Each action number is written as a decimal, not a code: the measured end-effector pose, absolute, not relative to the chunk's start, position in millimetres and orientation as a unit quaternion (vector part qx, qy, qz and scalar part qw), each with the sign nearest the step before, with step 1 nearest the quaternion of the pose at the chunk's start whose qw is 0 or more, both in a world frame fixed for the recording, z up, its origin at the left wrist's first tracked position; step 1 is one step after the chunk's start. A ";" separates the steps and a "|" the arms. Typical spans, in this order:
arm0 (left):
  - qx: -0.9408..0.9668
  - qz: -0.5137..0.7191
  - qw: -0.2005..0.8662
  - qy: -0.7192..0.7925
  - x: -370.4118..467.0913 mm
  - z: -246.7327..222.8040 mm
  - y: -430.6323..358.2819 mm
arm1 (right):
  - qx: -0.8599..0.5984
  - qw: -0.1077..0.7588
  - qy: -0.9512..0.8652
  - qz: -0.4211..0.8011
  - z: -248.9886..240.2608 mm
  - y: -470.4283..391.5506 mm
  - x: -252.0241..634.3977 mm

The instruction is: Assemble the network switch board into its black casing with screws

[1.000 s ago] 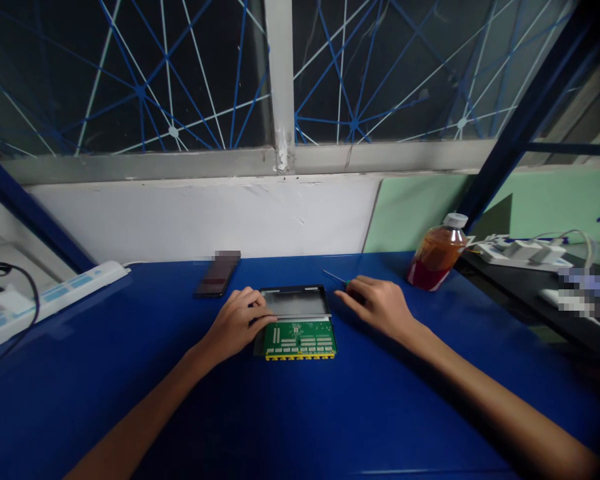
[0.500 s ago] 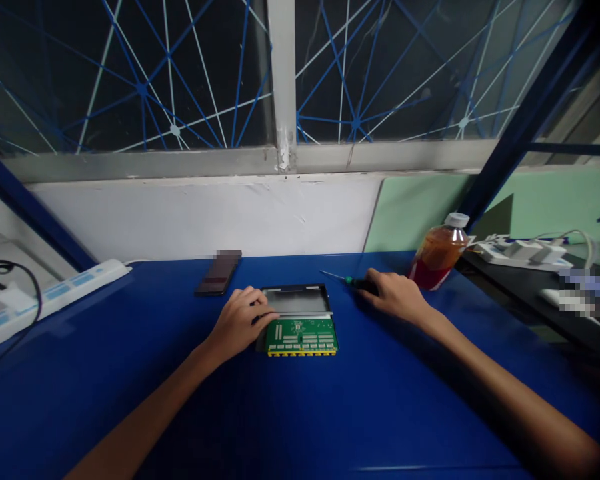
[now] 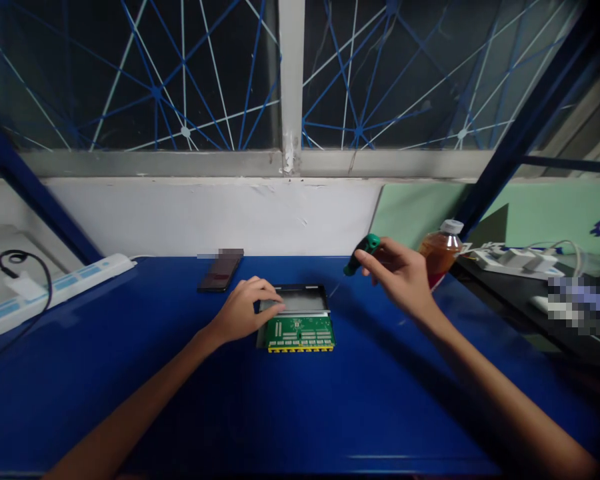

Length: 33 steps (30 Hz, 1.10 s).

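A green circuit board (image 3: 300, 331) with a row of yellow connectors along its near edge sits in an open dark metal case (image 3: 300, 298) on the blue table. My left hand (image 3: 247, 307) rests at the left side of the case, thumb and fingers apart, holding nothing visible. Raised above the table to the right of the case, my right hand (image 3: 397, 270) grips a screwdriver (image 3: 363, 254) with a green and black handle. The thin shaft points down and left, blurred and faint.
A dark phone (image 3: 221, 271) lies behind my left hand. Power strips stand at the far left (image 3: 60, 293) and on the right (image 3: 520, 262). Behind my right hand is a bottle (image 3: 439, 255) of reddish-brown drink. A wall and window frame border the back.
My right hand has lifted the screwdriver off the table and tilted its handle upward. My left hand's thumb and fingers have shifted slightly at the case. The camera view has moved a little.
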<state>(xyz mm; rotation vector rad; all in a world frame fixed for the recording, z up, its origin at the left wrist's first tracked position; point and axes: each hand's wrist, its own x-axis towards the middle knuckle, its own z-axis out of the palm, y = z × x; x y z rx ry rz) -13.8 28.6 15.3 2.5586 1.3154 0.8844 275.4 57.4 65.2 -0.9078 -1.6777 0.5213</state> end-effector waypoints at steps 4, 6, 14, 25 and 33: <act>0.865 0.284 0.108 0.400 10.0 28.4 36.2 | -0.364 0.519 -0.737 0.234 59.9 57.7 253.1; 0.863 0.304 0.140 0.379 23.5 28.4 40.7 | -0.360 0.498 -0.756 0.224 54.7 57.7 246.3; 0.833 0.367 0.194 0.366 56.6 6.9 46.6 | -0.373 0.457 -0.785 0.190 43.5 48.7 247.6; 0.834 0.378 0.205 0.346 60.0 -2.0 47.5 | -0.370 0.437 -0.808 0.139 46.9 44.0 247.7; 0.837 0.376 0.200 0.343 59.8 -3.3 47.7 | -0.370 0.435 -0.812 0.121 47.4 43.1 248.8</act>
